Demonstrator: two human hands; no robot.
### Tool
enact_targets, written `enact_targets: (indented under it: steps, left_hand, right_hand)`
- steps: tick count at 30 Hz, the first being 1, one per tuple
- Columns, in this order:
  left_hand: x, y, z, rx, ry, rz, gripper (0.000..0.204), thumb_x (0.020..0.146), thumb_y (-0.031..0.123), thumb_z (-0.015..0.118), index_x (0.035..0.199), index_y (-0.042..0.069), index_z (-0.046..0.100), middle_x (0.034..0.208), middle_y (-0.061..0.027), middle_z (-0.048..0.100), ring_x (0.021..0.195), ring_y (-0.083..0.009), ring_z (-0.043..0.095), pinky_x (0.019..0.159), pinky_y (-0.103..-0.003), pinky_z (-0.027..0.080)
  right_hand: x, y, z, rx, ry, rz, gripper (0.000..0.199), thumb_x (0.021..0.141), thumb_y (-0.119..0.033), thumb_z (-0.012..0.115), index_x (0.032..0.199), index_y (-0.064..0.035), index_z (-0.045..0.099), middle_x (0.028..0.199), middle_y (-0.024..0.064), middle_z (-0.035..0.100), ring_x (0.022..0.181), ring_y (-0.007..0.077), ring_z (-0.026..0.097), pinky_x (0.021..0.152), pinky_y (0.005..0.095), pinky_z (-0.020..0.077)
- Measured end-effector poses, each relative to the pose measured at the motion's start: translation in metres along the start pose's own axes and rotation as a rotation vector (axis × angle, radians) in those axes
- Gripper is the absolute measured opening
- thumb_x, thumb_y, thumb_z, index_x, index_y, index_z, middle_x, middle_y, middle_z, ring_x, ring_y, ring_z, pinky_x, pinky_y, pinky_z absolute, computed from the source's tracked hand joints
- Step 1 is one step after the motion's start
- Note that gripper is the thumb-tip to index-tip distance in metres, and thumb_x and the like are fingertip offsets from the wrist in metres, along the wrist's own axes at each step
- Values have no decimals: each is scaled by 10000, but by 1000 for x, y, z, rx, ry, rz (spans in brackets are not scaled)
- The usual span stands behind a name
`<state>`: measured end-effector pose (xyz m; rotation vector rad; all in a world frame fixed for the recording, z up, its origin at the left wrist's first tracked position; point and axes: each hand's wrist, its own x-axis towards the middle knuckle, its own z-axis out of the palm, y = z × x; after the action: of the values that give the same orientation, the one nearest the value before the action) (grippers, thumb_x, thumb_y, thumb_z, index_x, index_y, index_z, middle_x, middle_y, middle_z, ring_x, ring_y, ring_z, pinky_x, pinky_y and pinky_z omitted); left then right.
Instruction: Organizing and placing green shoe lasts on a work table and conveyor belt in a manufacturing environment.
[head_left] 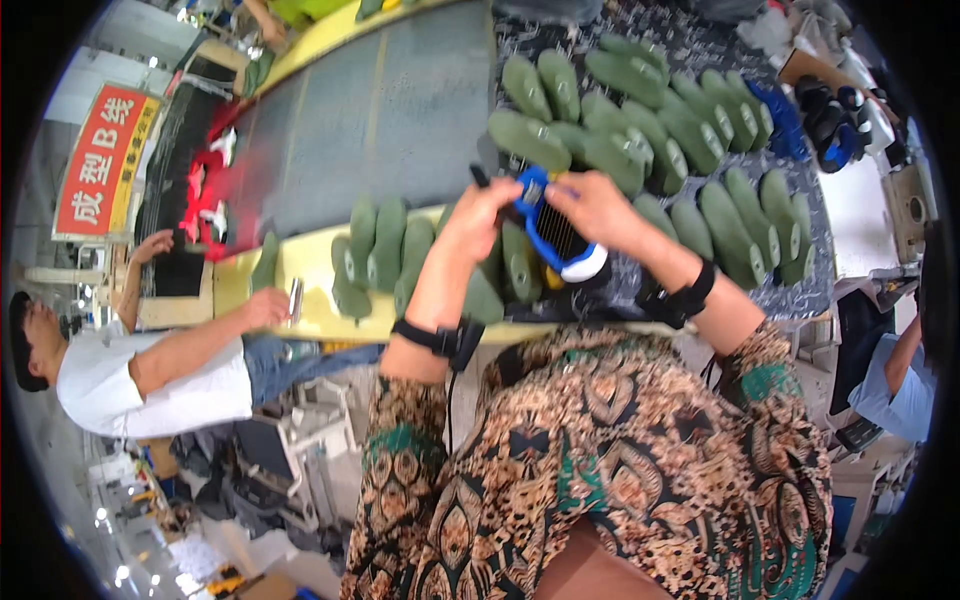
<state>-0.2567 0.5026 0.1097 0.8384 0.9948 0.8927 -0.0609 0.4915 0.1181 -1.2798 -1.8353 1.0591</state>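
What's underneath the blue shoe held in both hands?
A green shoe last shows left of the blue shoe, dark patterned covering right of it. Whatever lies directly beneath the shoe is covered from view.

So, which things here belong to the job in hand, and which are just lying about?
Seemingly part of it:
blue shoe, held by left hand and right hand
green foot forms

Seemingly just around:
dark shoes, far right
red sign, far left

Both hands (600, 208) gripping a blue-edged shoe (560, 228), green shoe lasts (730, 235) around, grey belt (350, 130) upper left
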Motion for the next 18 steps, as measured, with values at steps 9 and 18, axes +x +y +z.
enact_targets:
  steps: [9,18]
  left_hand:
    - [-28,-13,-5,-81,145,14,178,800,105,571,929,-15,587,874,-55,610,827,-143,556,777,-302,421]
    - [-50,-29,-2,171,71,74,130,816,121,569,864,4,600,841,-16,570,800,-101,504,734,-268,393]
  right_hand:
    - [-37,8,9,133,-194,262,685,752,-331,600,1259,71,375,1086,262,560,1005,323,563,888,362,416]
    - [-60,18,22,397,-403,453,619,762,-266,587,1223,95,385,1002,197,577,935,225,560,818,307,434]
